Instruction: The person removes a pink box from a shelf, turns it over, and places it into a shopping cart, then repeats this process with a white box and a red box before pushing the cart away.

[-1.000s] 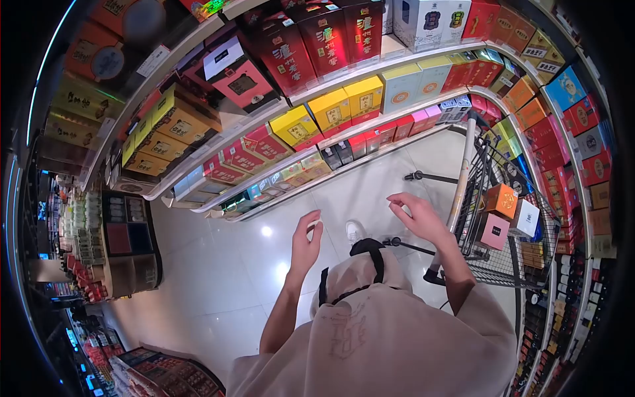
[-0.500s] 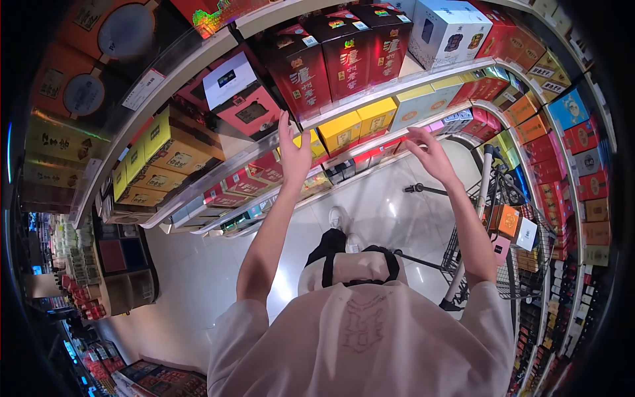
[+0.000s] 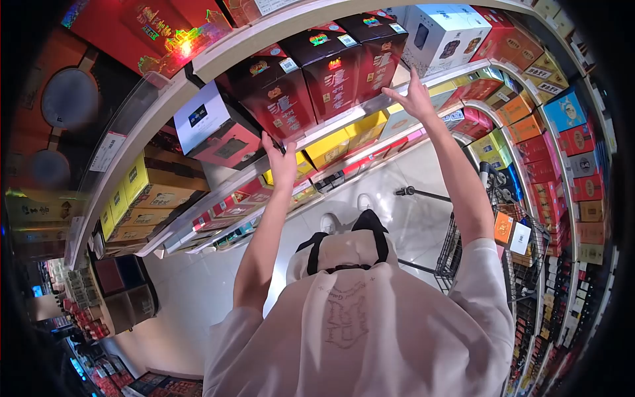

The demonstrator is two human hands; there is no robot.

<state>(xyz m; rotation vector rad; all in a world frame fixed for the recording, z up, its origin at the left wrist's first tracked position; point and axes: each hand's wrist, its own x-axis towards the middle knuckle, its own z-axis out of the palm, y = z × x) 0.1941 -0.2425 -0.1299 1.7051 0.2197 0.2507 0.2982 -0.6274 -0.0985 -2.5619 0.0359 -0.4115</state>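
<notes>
Three tall dark-red and black gift boxes stand side by side on the shelf: a left one [image 3: 274,102], a middle one [image 3: 329,76] and a right one [image 3: 380,56]. My left hand [image 3: 282,165] is open, its fingertips at the lower front of the left box, near a pink box with a pale lid [image 3: 221,135]. My right hand [image 3: 417,100] reaches up at the other end of the row, fingers apart, close to the right box's lower corner and the shelf edge. A white box [image 3: 446,36] stands just beyond it.
Yellow boxes [image 3: 337,142] fill the shelf below. At right stands a black wire shopping cart [image 3: 450,255] holding an orange box [image 3: 503,227] and a white box [image 3: 520,237]. Red boxes [image 3: 149,33] sit on a higher shelf at upper left.
My right hand has risen toward the right dark box, and my left hand has shifted slightly down and left in view. The view has turned, and my feet have changed position.
</notes>
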